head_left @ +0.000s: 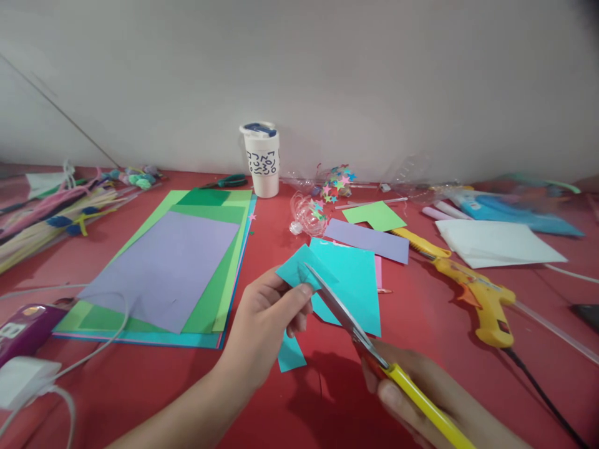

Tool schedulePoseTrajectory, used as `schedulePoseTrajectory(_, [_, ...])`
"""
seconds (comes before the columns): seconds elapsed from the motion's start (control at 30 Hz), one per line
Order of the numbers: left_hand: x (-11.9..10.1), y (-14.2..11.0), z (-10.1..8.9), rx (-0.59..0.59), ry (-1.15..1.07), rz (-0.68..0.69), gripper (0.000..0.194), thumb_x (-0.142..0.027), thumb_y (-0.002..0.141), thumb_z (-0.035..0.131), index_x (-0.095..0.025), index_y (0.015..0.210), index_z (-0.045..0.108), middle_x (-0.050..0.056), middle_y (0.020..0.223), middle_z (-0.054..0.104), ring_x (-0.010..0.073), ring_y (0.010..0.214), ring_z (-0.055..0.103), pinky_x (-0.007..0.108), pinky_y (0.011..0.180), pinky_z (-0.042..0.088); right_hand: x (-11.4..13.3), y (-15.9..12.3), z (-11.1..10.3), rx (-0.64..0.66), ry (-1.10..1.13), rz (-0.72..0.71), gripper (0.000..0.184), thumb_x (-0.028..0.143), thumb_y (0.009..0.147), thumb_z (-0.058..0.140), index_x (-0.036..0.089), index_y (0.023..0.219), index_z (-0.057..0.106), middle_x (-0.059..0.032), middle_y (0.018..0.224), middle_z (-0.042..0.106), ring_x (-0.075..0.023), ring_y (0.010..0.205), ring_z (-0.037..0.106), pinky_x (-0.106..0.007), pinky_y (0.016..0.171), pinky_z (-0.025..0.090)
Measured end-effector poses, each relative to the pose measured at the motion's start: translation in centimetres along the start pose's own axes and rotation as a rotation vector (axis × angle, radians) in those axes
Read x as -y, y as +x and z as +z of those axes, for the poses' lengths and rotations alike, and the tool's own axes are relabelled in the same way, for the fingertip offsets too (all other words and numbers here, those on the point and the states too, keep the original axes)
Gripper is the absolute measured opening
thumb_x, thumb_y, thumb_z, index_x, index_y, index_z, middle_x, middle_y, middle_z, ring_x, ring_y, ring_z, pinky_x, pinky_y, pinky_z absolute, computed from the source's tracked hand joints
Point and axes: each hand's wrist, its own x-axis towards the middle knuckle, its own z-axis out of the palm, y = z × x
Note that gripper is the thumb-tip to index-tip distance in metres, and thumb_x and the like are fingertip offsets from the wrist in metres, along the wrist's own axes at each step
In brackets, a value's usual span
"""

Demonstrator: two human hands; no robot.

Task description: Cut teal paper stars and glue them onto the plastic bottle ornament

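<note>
My left hand (266, 321) pinches a small piece of teal paper (299, 269) above the red table (421, 312). My right hand (421, 393) grips yellow-handled scissors (355, 327), whose blades reach up to the paper's edge near my left thumb. A larger teal sheet (355, 280) lies flat just behind the held piece. A small teal scrap (290, 354) lies on the table below my left hand.
A stack of coloured sheets (173, 268), lilac on top, lies at left. A yellow glue gun (482, 293), white paper (496, 243), lilac and green pieces, a white cup (262, 159), green scissors, star confetti, pipe cleaners (56, 206) and white cables surround the work.
</note>
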Motion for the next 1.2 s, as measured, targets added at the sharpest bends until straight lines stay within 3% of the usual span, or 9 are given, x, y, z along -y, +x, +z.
schedulePoseTrajectory(0.4, [-0.1, 0.1, 0.0, 0.015, -0.009, -0.022, 0.015, -0.024, 0.077, 0.063, -0.018, 0.064, 0.060, -0.005, 0.053, 0.056, 0.0037, 0.042, 0.045, 0.016, 0.042, 0.032, 0.2, 0.2, 0.3, -0.026, -0.025, -0.008, 0.058, 0.078, 0.078, 0.039, 0.023, 0.071, 0.056, -0.0007, 0.054, 0.053, -0.0190, 0.054, 0.055, -0.028, 0.050, 0.047])
schedulePoseTrajectory(0.6, [-0.1, 0.0, -0.1, 0.025, -0.008, -0.031, 0.015, -0.025, 0.077, 0.063, -0.018, 0.064, 0.058, -0.006, 0.052, 0.053, 0.0029, 0.041, 0.042, 0.017, 0.041, 0.028, 0.6, 0.2, 0.3, -0.009, -0.003, 0.041, 0.061, 0.081, 0.077, 0.036, 0.023, 0.069, 0.052, 0.0001, 0.057, 0.053, -0.0139, 0.045, 0.047, -0.025, 0.039, 0.039])
schedulePoseTrajectory(0.8, [-0.1, 0.0, -0.1, 0.031, -0.033, -0.035, 0.016, -0.025, 0.077, 0.063, -0.018, 0.064, 0.058, -0.006, 0.051, 0.052, 0.0027, 0.041, 0.040, 0.017, 0.042, 0.027, 0.1, 0.2, 0.3, -0.032, -0.029, 0.029, 0.060, 0.080, 0.077, 0.039, 0.023, 0.067, 0.055, -0.0018, 0.056, 0.057, -0.0182, 0.051, 0.054, -0.028, 0.049, 0.047])
schedulePoseTrajectory(1.03, [-0.2, 0.1, -0.1, 0.037, -0.045, -0.042, 0.016, -0.025, 0.077, 0.063, -0.017, 0.064, 0.057, -0.006, 0.051, 0.052, 0.0028, 0.042, 0.041, 0.017, 0.042, 0.027, -0.4, 0.1, 0.3, -0.041, -0.098, 0.006, 0.063, 0.079, 0.079, 0.034, 0.022, 0.069, 0.056, -0.0046, 0.061, 0.061, -0.0200, 0.054, 0.059, -0.028, 0.049, 0.048])
schedulePoseTrajectory(1.2, [-0.1, 0.0, -0.1, 0.035, -0.047, -0.054, 0.017, -0.026, 0.077, 0.064, -0.017, 0.064, 0.057, -0.006, 0.051, 0.052, 0.0024, 0.041, 0.040, 0.016, 0.042, 0.027, -1.7, -0.3, 0.0, -0.159, -0.284, -0.021, 0.056, 0.074, 0.081, 0.041, 0.021, 0.072, 0.057, -0.0062, 0.068, 0.065, -0.0230, 0.062, 0.062, -0.029, 0.055, 0.052])
